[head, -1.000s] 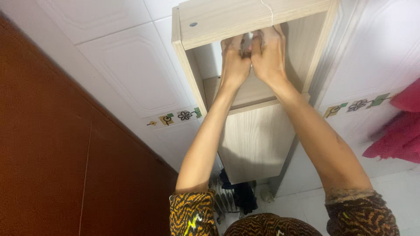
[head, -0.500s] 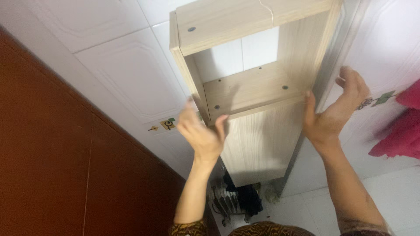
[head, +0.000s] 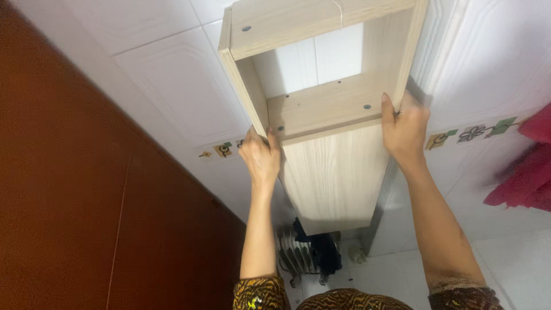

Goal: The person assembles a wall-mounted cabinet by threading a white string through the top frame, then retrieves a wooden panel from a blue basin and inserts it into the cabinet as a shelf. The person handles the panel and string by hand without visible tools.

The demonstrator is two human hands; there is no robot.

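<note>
Left hand (head: 261, 158) and right hand (head: 406, 127) clasp the side panels of the wooden cabinet (head: 327, 132), held against the tiled wall (head: 172, 86). Apparently unfixed; a slackened grip could drop it.

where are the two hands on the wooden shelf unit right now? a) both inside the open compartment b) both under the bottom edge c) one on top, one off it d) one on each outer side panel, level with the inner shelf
d: the left hand grips the left side panel and the right hand the right one of the wooden shelf unit, level with the inner shelf.
</note>
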